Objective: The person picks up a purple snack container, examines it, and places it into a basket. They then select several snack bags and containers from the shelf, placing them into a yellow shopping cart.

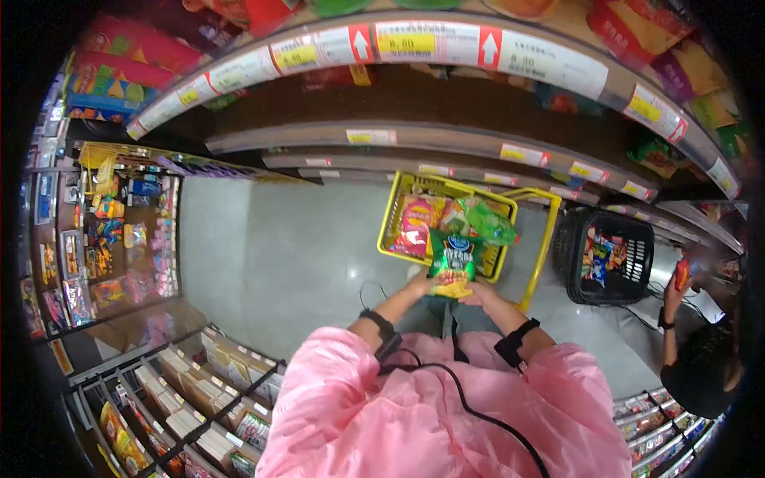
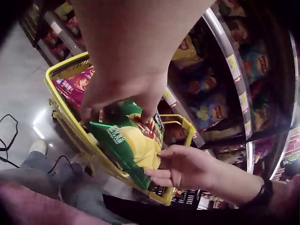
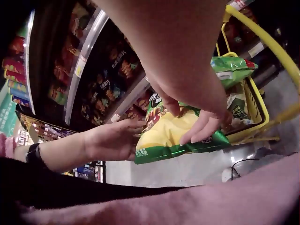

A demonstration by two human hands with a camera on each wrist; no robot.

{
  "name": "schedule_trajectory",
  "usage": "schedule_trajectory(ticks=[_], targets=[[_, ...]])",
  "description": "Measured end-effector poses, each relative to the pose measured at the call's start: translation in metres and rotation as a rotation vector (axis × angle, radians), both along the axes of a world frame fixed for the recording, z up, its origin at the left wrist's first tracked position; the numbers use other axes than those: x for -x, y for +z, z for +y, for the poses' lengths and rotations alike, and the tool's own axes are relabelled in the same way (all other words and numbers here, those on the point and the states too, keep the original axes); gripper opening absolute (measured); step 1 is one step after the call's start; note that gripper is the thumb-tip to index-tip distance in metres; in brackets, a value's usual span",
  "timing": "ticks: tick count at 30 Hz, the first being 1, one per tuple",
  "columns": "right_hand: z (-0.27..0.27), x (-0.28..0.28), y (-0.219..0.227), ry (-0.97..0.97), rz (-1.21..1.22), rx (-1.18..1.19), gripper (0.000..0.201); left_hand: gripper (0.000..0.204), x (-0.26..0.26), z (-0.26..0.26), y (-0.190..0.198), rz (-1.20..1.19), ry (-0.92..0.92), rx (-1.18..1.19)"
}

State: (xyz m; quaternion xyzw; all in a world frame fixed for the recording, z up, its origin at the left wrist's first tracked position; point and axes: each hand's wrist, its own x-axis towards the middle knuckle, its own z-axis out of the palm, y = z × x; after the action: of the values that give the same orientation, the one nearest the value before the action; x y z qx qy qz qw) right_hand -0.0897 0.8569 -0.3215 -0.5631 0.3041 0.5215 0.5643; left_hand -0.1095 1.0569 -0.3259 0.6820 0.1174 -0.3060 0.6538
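A green and yellow bag of chips (image 1: 456, 259) is held upright in front of the body, over the near side of a yellow shopping basket (image 1: 386, 225). My left hand (image 1: 420, 283) grips the bag's left side, and my right hand (image 1: 480, 295) grips its lower right. In the left wrist view the right thumb and fingers pinch the bag's edge. Fingers of the right hand (image 3: 194, 105) lie over the yellow front of the bag in the right wrist view. Inside the basket are a pink snack bag (image 1: 416, 221) and a green package (image 1: 488, 223).
Shelves of snack bags with price labels (image 1: 406, 44) run across the front. A black basket (image 1: 564, 267) with small packets stands on the floor to the right. Beyond it another person (image 1: 705, 358) holds a red packet. More shelving (image 1: 119, 239) lies left.
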Motion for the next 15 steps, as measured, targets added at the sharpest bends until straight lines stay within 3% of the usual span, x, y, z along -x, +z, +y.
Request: schedule_trajectory(ticks=[1, 4, 5, 6, 8, 10, 12, 14, 15], targets=[[0.008, -0.004, 0.000, -0.041, 0.025, 0.027, 0.045, 0.050, 0.008, 0.005, -0.035, -0.044, 0.001, -0.170], [0.025, -0.020, -0.002, -0.096, 0.006, 0.093, 0.049, 0.057, -0.008, 0.015, -0.005, 0.045, 0.029, -0.283], [0.023, -0.025, -0.018, -0.063, -0.015, 0.049, 0.055, 0.056, -0.006, 0.019, -0.034, 0.060, 0.044, -0.282], [0.023, -0.027, -0.037, -0.030, -0.034, 0.009, 0.062, 0.055, -0.008, 0.020, -0.022, 0.025, 0.116, -0.238], [0.026, -0.033, -0.008, -0.040, -0.284, 0.045, 0.062, 0.053, -0.024, 0.009, 0.023, -0.056, 0.257, -0.135], [0.021, -0.029, -0.069, 0.275, -0.594, 0.377, 0.064, 0.054, -0.024, 0.008, 0.032, -0.081, 0.151, -0.329], [-0.002, -0.030, -0.110, 0.377, -0.663, 0.436, 0.065, 0.053, -0.021, 0.010, 0.021, 0.000, 0.044, -0.601], [-0.009, -0.038, -0.114, 0.246, -0.504, 0.203, 0.066, 0.049, -0.014, 0.023, 0.011, -0.097, -0.031, -0.538], [-0.016, -0.042, -0.107, 0.080, -0.340, 0.090, 0.066, 0.047, -0.008, 0.027, 0.005, -0.139, -0.073, -0.501]])
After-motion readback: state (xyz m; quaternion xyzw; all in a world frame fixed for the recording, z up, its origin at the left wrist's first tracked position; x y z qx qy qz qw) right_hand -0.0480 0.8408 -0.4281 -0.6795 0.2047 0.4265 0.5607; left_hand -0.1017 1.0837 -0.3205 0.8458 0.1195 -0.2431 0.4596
